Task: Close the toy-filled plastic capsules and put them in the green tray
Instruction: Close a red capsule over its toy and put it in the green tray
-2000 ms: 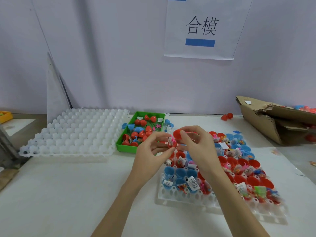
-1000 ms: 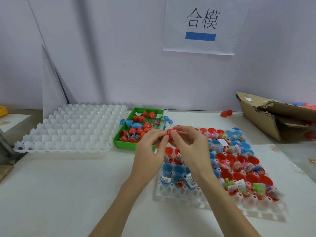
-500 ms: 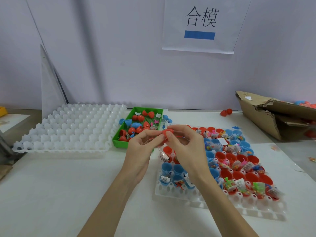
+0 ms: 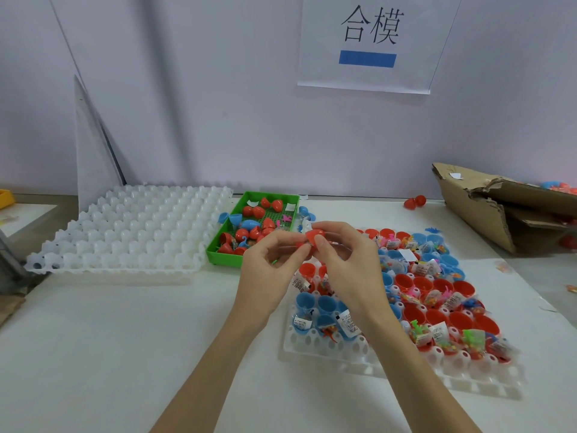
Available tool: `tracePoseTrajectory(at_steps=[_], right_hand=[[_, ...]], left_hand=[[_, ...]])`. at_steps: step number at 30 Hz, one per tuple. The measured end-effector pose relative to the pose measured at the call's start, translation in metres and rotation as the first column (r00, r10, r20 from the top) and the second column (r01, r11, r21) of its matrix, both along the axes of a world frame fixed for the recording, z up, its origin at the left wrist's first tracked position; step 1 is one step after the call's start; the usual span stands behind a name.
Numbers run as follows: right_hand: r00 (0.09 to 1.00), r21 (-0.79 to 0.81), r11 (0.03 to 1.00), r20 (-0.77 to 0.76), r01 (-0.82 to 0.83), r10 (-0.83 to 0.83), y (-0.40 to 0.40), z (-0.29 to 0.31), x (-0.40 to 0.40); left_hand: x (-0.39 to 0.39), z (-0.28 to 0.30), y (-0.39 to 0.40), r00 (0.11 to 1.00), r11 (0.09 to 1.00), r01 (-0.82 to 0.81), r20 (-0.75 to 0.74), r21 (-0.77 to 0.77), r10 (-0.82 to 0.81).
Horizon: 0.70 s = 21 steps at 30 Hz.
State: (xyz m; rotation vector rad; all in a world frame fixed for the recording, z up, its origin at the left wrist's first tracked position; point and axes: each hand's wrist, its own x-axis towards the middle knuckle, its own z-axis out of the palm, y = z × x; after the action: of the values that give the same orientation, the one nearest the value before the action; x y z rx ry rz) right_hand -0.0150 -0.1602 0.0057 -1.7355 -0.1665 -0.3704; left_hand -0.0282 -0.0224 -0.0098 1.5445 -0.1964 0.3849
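Both hands raised above the middle of the tabletop, pinching one red capsule (image 4: 313, 240) between them. Left hand (image 4: 274, 270) with thumb and forefinger curled onto the capsule's lower left side; right hand (image 4: 349, 264) with fingertips curled over its top and right side. Grip on both sides tight on the capsule, nothing else held. Seam hidden behind fingers, so cannot tell whether the halves have snapped fully together.

Step in hand, by judgement: pressing the two halves shut. Next move likely calls for a firm squeeze until the halves seat, then a short reach left and back to the green tray (image 4: 218, 254), near the tabletop's back edge, already holding closed red and blue capsules. Many open toy-filled halves waiting in the white holder tray (image 4: 406, 370) toward the right edge. Empty white cell tray (image 4: 125, 232) toward the left edge.
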Motion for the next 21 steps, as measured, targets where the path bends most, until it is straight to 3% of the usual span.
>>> tracePoseTrajectory(at_steps=[5, 16, 21], right_hand=[[0.999, -0.032, 0.999, 0.022, -0.033, 0.034, -0.002, 0.003, 0.0], [0.987, -0.04, 0.993, 0.115, -0.11, 0.114, -0.004, 0.011, -0.005], [0.98, -0.064, 0.996, 0.182, -0.066, 0.076, 0.001, 0.01, -0.008]], left_hand=[[-0.002, 0.001, -0.002, 0.997, 0.999, -0.052, 0.058, -0.002, 0.052], [-0.004, 0.006, 0.001, 0.997, 0.992, -0.074, 0.027, -0.103, 0.077], [-0.006, 0.008, 0.0, 0.998, 0.983, -0.055, 0.015, -0.173, 0.059]])
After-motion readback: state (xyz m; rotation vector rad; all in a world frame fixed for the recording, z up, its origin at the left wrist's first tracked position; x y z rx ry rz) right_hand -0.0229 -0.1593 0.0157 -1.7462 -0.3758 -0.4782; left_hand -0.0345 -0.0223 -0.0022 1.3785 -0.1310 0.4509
